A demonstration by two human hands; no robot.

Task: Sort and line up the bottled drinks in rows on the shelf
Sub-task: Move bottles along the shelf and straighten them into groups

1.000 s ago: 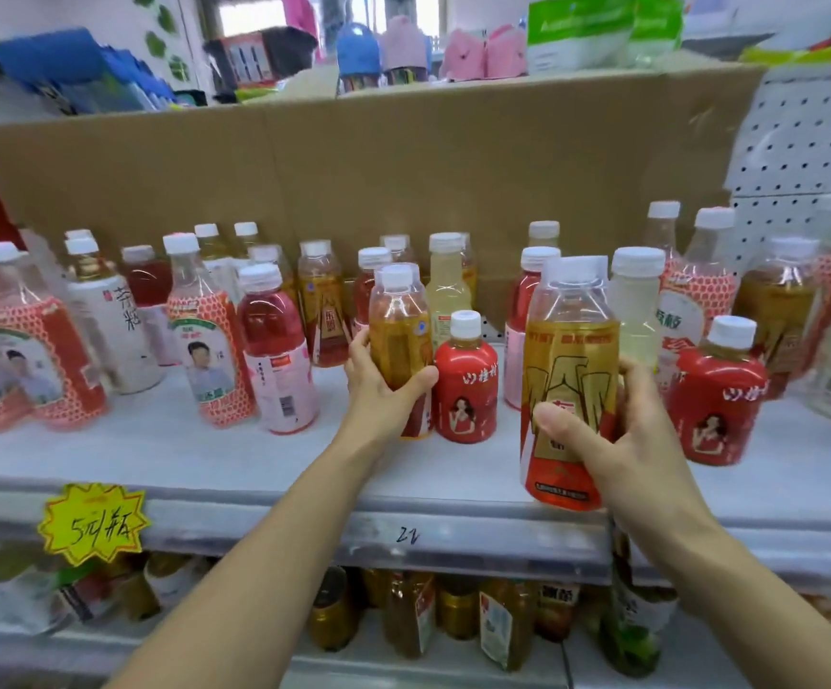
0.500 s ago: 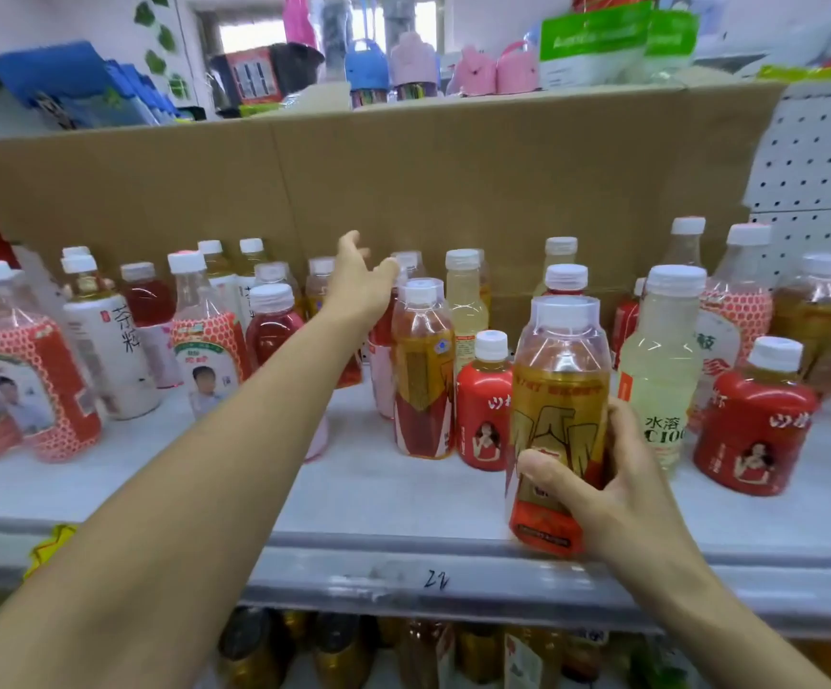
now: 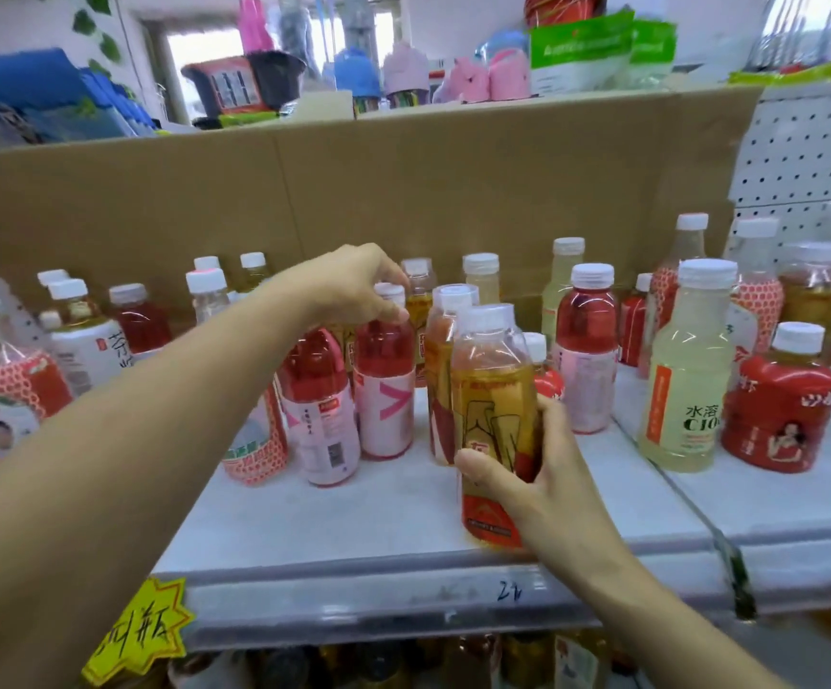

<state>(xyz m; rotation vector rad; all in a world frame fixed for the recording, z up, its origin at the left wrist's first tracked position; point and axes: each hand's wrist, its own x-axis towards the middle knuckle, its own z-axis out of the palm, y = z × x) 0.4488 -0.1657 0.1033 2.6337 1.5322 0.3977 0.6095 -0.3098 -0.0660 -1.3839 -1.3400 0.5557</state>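
While the right hand [image 3: 547, 469] grips a tea bottle [image 3: 495, 390] near the front edge of the shelf [image 3: 353, 519], the left hand [image 3: 348, 285] pinches the cap of a red bottle [image 3: 386, 370].

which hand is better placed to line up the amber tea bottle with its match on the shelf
Right: the right hand grips the amber tea bottle, just in front of the matching bottle, while the left hand is curled round the cap of a red drink bottle.
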